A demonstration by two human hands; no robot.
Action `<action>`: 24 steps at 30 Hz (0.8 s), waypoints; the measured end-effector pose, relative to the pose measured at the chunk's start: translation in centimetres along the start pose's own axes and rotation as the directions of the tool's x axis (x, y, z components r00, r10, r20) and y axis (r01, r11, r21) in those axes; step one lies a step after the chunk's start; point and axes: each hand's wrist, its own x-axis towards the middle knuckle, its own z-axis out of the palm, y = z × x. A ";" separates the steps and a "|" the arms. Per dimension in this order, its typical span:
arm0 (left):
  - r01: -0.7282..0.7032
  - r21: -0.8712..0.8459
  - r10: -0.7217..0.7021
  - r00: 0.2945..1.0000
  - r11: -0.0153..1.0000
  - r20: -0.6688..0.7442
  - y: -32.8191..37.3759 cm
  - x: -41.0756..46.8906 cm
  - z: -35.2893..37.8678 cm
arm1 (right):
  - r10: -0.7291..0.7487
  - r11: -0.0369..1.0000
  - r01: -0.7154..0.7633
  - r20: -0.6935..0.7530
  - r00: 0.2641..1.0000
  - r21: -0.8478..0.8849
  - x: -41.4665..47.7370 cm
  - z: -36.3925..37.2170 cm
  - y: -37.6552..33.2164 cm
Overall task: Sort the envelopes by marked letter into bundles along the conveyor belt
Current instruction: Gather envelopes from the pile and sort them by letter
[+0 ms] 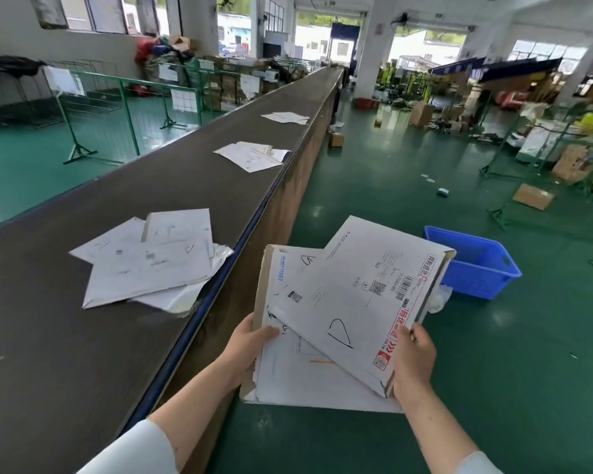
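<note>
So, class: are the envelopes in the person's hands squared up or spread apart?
Spread apart: the top envelope, gripped by the right hand, lies skewed across the lower envelopes in the left hand.

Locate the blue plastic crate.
In the head view, the blue plastic crate sits on the green floor, right of the dark conveyor belt, just beyond the white envelopes the right hand holds.

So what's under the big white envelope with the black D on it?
Another white envelope with blue numbers lies under the white D-marked envelope, with a torn brown cardboard edge along its left. The top one covers much, so how many more lie there cannot be seen.
</note>
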 end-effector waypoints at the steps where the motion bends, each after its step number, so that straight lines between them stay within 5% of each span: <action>1: 0.012 0.004 -0.012 1.000 1.000 0.013 0.7 1.4 0.2 | 0.002 1.000 -0.002 -0.005 1.000 0.006 1.6 0.7 0.0; 24: 0.141 -0.068 -0.134 0.986 0.988 0.102 22.8 49.4 9.5 | 0.067 0.997 -0.070 0.058 0.996 0.039 54.6 27.7 -8.0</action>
